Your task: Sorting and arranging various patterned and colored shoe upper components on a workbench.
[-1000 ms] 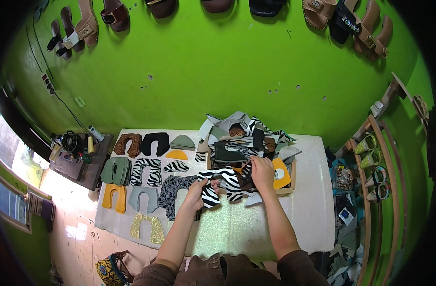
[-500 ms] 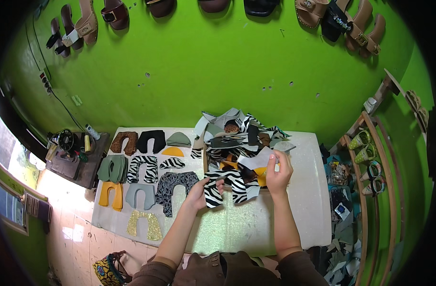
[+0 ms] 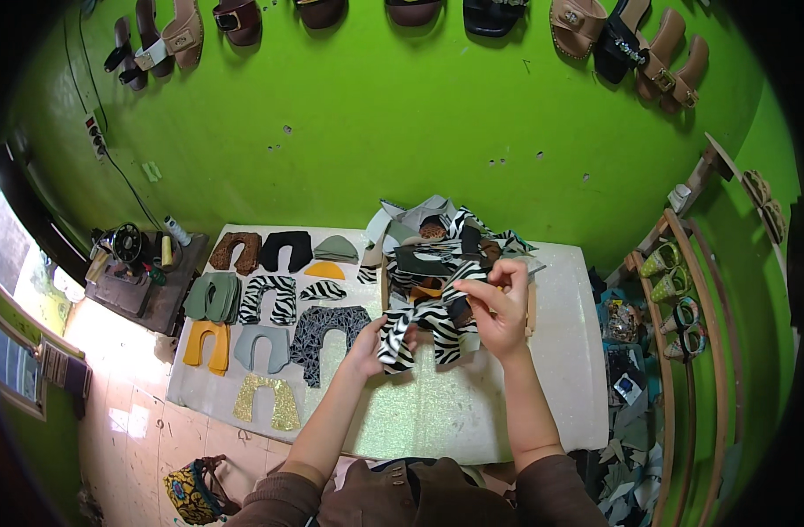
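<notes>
My left hand (image 3: 367, 349) is closed on a U-shaped zebra-print piece (image 3: 446, 345), held above the table in front of a heap of cut scraps (image 3: 437, 237). To its right my right hand (image 3: 500, 312) is raised, thumb and fingers bent together at a second zebra-print piece (image 3: 466, 279), which runs down toward the first. Its fingertips partly hide their grip. The heap mixes grey, zebra, leopard and orange scraps, and stands in a shallow box (image 3: 531, 309) whose right edge shows.
Sorted U-shaped pieces lie at the left: leopard (image 3: 235, 252), black (image 3: 285, 251), green (image 3: 212, 298), zebra (image 3: 268, 299), orange (image 3: 207, 346), grey (image 3: 261, 348), dark patterned (image 3: 330, 342) and gold glitter (image 3: 266, 402). A sewing machine (image 3: 125, 250) stands left; a wooden shoe rack (image 3: 670, 351) stands right.
The pale side of the piece at my right hand has given way to zebra print. My right hand has shifted slightly left and up, and the piece in my left hand has tilted.
</notes>
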`<state>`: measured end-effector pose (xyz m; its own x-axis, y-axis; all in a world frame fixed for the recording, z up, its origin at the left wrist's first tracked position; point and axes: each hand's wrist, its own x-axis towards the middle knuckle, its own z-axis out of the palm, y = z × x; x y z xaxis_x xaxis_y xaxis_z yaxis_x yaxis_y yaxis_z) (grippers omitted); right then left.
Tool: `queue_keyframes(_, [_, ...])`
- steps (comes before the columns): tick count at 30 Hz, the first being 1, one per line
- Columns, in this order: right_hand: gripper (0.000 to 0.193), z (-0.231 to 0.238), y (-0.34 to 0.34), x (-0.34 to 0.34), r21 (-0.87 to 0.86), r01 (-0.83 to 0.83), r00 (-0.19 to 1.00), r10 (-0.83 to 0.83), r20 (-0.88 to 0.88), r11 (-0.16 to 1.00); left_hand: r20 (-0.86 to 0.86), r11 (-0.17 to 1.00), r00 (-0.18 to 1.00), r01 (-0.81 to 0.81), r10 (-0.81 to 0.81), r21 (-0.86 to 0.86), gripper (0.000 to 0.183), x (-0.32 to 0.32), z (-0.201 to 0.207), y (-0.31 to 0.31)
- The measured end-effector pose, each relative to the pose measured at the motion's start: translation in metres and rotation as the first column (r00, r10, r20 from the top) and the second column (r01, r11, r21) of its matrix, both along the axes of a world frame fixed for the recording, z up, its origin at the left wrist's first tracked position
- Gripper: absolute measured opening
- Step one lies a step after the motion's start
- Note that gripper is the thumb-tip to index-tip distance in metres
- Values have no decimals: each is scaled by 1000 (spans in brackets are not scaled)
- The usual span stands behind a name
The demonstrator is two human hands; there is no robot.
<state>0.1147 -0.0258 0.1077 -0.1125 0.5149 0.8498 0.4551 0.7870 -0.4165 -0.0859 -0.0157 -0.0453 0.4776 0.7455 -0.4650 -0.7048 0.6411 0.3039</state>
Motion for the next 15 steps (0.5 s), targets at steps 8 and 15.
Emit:
queue_keyframes(8, [27,-59,6,10,-405,-351,935,292,-200,844,172,965,978,69,-115,254,59,-7,12,-8])
queue_keyframes(15, [22,-92,-2,44,-525,-326,944,242,-224,786,-163,930,986,26,36,366,35,-10,17,-15])
